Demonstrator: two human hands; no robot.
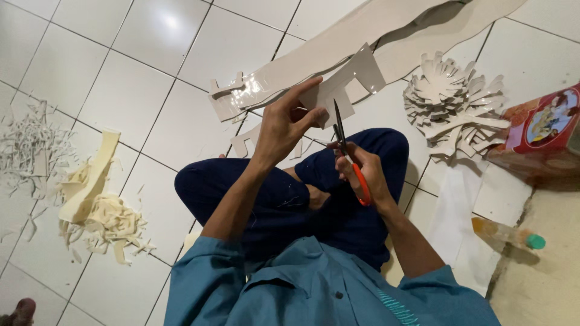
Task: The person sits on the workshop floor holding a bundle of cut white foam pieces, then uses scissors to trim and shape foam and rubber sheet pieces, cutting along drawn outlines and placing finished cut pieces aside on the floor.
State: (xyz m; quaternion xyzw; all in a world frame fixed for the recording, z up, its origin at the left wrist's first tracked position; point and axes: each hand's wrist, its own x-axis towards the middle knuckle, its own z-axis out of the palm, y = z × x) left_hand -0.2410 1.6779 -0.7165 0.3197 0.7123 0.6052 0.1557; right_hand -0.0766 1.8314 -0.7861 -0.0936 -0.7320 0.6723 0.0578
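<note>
I sit cross-legged on a white tiled floor. My left hand (289, 124) pinches the end of a long pale grey strip of sheet material (338, 51), holding a shaped cut-out piece (353, 75) up in front of me. My right hand (361, 175) grips orange-handled scissors (344, 148). The dark blades point up and their tips meet the lower edge of the cut-out piece, just right of my left fingers.
A heap of finished grey cut-outs (453, 102) lies at the right. Beside it stand a red box (547, 130) and a lying bottle with a green cap (510, 235). Cream offcuts (99, 211) and grey shreds (30, 145) lie at the left.
</note>
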